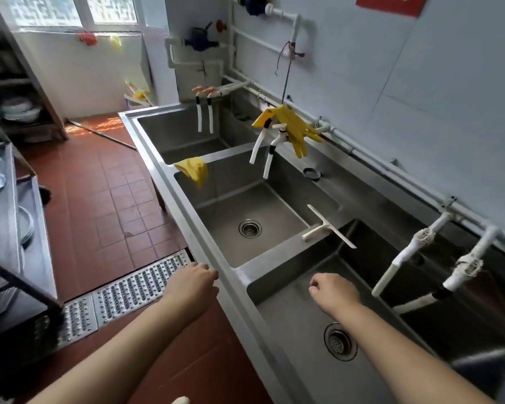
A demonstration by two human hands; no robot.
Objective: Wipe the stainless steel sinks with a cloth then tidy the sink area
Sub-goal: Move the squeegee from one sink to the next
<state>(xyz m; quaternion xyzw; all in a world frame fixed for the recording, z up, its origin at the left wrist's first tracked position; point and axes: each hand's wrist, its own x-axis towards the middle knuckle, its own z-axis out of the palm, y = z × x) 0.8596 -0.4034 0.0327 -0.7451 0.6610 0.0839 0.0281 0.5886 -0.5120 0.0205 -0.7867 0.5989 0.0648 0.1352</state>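
Both my hands hold nothing, fingers loosely curled: left hand [193, 282] beside the near sink [277, 290] rim, right hand [334, 293] over it; yellow cloth [193, 170] drapes a far divider.

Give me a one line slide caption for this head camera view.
Both bare hands, left hand and right hand, hover empty over the steel sinks; yellow cloth drapes a divider.
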